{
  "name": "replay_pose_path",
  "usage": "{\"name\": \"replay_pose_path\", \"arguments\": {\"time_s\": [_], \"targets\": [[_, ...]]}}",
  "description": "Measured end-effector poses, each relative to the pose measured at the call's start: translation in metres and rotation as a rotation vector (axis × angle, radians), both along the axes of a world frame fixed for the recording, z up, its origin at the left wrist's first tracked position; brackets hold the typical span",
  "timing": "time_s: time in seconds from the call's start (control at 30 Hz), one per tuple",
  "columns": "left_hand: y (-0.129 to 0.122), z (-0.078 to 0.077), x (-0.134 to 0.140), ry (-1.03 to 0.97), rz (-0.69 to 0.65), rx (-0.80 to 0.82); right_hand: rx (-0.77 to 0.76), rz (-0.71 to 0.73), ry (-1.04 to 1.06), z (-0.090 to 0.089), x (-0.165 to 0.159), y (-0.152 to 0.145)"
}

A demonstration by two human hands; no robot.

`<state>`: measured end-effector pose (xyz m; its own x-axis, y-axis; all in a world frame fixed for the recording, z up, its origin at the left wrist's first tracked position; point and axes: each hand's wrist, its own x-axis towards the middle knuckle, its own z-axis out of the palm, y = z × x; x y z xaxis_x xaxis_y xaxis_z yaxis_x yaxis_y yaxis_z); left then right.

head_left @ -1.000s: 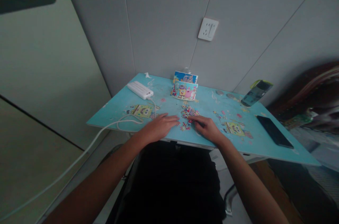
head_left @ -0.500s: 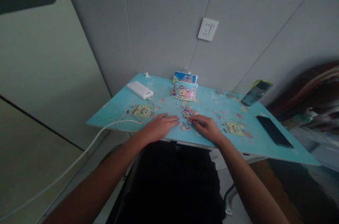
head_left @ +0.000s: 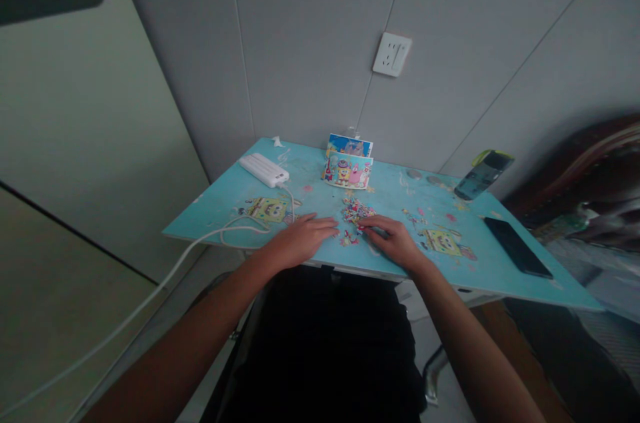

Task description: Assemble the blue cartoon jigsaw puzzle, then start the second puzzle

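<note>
A heap of tiny multicoloured pieces (head_left: 356,210) lies near the front middle of the light-blue table (head_left: 320,204); their exact kind is too small to tell. Nearer to me is a smaller loose cluster of pieces (head_left: 349,238). My left hand (head_left: 309,236) rests palm down just left of this cluster, fingers stretched out, holding nothing. At the heap's right front edge, my right hand (head_left: 390,236) has its thumb and index fingertips drawn together over the pieces. Whatever is between those fingertips is too small to make out.
Behind the heap stand cartoon picture cards (head_left: 349,171). A white power bank (head_left: 264,170) with a white cable (head_left: 185,256) lies left. To the right are a dark phone (head_left: 517,248) and a bottle with a yellow-green strap (head_left: 483,176). A wall socket (head_left: 393,54) is above.
My right hand's fingers have shifted very slightly at the edge of the heap. My left hand stays in place, and the view has tilted a touch.
</note>
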<state>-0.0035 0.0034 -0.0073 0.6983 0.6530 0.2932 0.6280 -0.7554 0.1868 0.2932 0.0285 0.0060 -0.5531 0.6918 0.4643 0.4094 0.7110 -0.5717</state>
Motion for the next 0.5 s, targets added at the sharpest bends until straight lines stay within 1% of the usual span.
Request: {"name": "replay_pose_path", "arguments": {"time_s": [0.23,0.33,0.4,0.5], "targets": [[-0.002,0.004,0.001,0.005,0.003,-0.018,-0.067,0.05,-0.03,0.0,0.006,-0.004],[-0.002,0.004,0.001,0.005,0.008,-0.024,-0.068,0.063,-0.033,0.002,0.007,-0.006],[-0.002,0.004,0.001,0.005,0.008,-0.026,-0.048,0.007,-0.024,0.002,0.009,-0.006],[-0.002,0.004,0.0,0.004,0.001,-0.025,0.009,-0.197,0.007,-0.001,0.014,-0.003]]}}
